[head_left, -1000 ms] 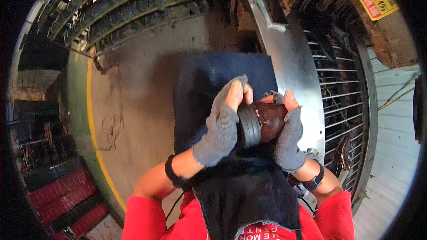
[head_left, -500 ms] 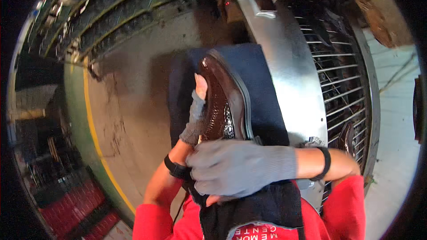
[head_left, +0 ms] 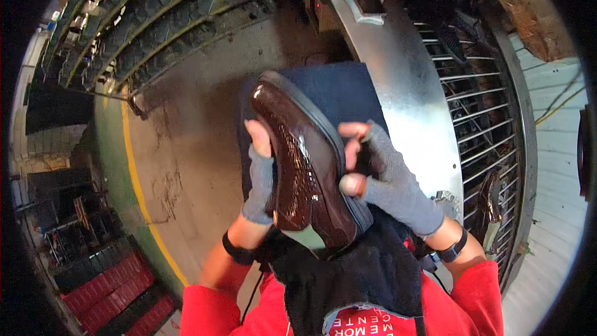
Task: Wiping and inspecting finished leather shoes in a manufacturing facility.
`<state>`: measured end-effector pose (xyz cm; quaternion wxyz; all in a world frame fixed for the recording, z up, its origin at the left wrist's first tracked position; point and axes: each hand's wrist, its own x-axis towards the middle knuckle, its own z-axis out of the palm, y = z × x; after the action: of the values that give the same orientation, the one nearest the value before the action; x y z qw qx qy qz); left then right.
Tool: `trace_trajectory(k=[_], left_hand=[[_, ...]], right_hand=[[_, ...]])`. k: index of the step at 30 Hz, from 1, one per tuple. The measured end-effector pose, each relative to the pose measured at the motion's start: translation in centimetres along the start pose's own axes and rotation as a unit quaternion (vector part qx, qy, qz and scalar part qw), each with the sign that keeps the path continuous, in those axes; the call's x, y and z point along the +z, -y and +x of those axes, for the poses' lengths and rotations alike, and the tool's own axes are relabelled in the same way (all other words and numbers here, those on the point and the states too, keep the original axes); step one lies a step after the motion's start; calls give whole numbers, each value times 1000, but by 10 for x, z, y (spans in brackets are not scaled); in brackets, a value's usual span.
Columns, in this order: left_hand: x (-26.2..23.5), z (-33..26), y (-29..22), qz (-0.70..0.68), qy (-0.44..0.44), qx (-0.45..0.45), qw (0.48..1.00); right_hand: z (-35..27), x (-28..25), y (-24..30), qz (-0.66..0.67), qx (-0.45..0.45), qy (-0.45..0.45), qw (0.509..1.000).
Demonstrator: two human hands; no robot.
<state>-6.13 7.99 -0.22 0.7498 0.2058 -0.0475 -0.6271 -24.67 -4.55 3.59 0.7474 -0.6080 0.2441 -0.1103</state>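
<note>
A glossy dark-brown dress shoe (head_left: 295, 155) lay tilted above the dark blue cloth (head_left: 348, 90), toe pointing away, a pale green last (head_left: 306, 238) showing at its opening. The left hand (head_left: 259, 171) clasped its left side. The right hand (head_left: 388, 177) was half-curled, fingers parted, beside the black sole (head_left: 333, 140); whether it touched could not be told. Rightward stood a metal table (head_left: 413, 112), then a barred rack (head_left: 476, 112) bearing another brown shoe (head_left: 490, 196).

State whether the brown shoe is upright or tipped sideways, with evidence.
Tipped sideways: the brown shoe has its dark sole edge facing the right hand.
</note>
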Motion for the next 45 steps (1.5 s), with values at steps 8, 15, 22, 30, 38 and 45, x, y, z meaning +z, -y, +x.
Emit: trace_trajectory(k=[8, 15, 22, 30, 38, 45], left_hand=[[42, -24, 12, 250, -105, 157, 950], [37, -36, 12, 465, -191, 208, 839], [56, -50, -8, 660, -213, 250, 676], [59, 55, -71, 511, 52, 227, 827], [39, 53, -23, 396, -57, 209, 892], [0, 27, 28, 503, -184, 310, 786]], right_hand=[[18, 46, 40, -153, -223, -75, 960], [42, 34, 67, -116, -230, 8, 966], [28, 34, 15, 50, -143, 10, 988], [49, 14, -9, 440, 127, 127, 880], [2, -7, -48, 429, 209, 28, 878], [0, 10, -32, 186, 166, -19, 968]])
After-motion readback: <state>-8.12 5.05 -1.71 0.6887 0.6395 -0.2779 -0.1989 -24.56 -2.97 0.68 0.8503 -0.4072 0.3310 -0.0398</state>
